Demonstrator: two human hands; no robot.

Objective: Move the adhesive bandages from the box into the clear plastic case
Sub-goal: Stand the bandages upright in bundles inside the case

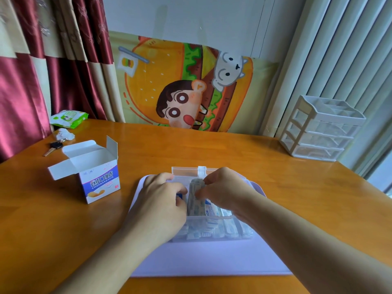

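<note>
Pinching bandages (196,197) over clear case (212,228), both hands (163,200), opened box (95,170) left, drawer unit (322,128) right.

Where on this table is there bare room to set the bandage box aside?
Bare wood lies between the bandage box and drawer organizer, behind the clear plastic case. Crowded: the case, under the left hand and right hand; key and wipes pack far left.

The wooden table (191,145) carries a white mat (201,259) at its near edge, an open bandage box (95,170) left of it, a drawer organizer (318,130) at the far right corner, and wipes (69,118), tissue (63,134) and a key (53,147) at the far left corner.
</note>
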